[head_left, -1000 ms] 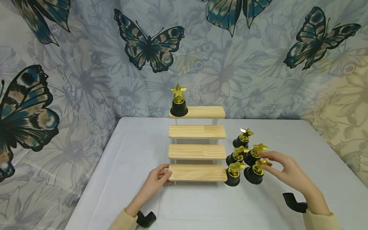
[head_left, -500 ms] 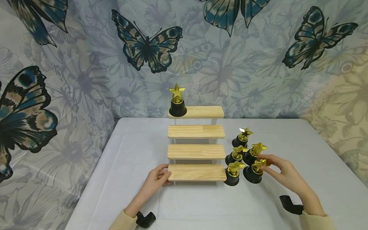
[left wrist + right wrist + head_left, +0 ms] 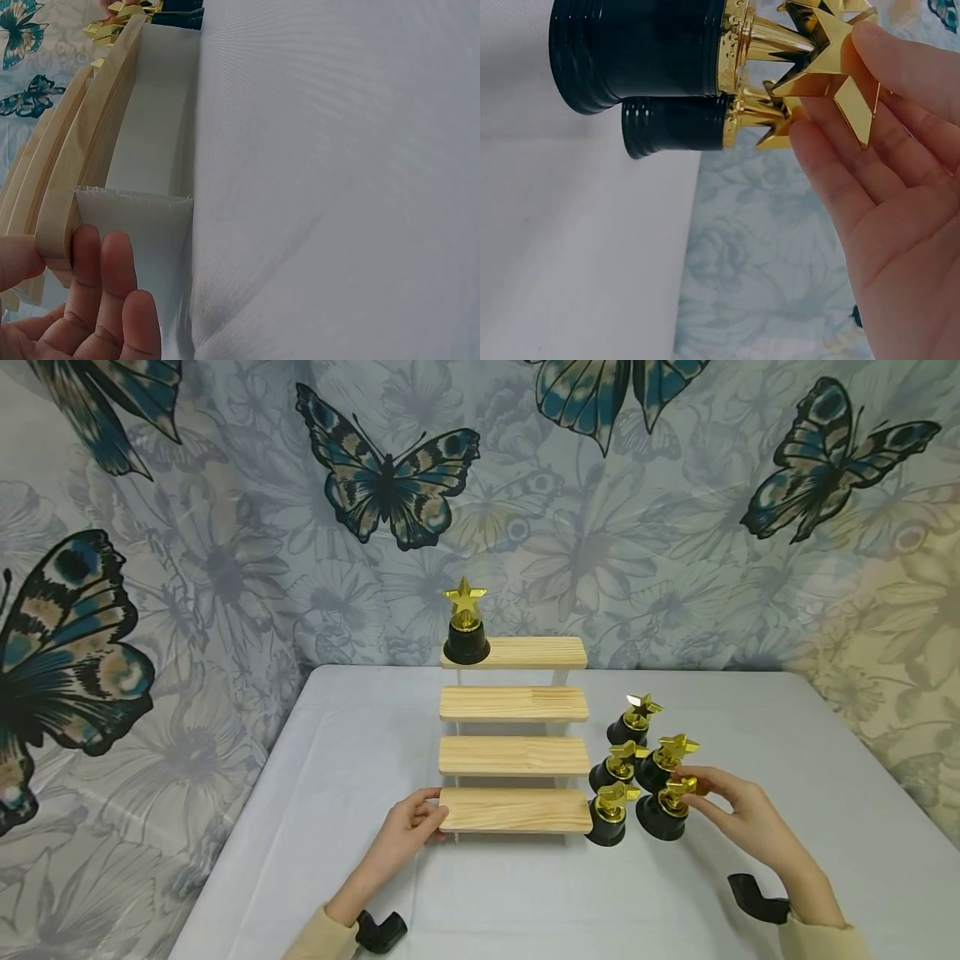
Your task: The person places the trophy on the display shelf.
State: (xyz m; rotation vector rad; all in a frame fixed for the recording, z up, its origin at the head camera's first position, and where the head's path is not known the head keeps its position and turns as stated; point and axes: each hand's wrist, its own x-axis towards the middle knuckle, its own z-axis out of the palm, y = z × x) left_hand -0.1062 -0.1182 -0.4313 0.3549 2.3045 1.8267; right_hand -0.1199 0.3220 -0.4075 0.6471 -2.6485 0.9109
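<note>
A tiered wooden display stand (image 3: 517, 811) with pale supports stands on the white-covered table. My left hand (image 3: 405, 825) grips the left end of its lowest shelf (image 3: 96, 139), thumb on top and fingers beneath. Right of the stand, my right hand (image 3: 742, 814) pinches the gold star of the front right trophy (image 3: 662, 821) between thumb and fingers. That trophy's ridged black base (image 3: 649, 49) is upright on the table. In the right wrist view, the thumb (image 3: 904, 64) lies on the star's edge and the other fingers are partly hidden behind it.
Several matching star trophies crowd around the held one, including a front left trophy (image 3: 609, 821) against the stand's corner and a rear trophy (image 3: 632, 727). Another trophy (image 3: 467, 643) stands on the top shelf's left end. A butterfly-print cloth (image 3: 585, 543) hangs behind.
My right hand has shifted slightly left, and its fingers have come down and closed in around the front right trophy's star. The left hand has kept its grip on the shelf.
</note>
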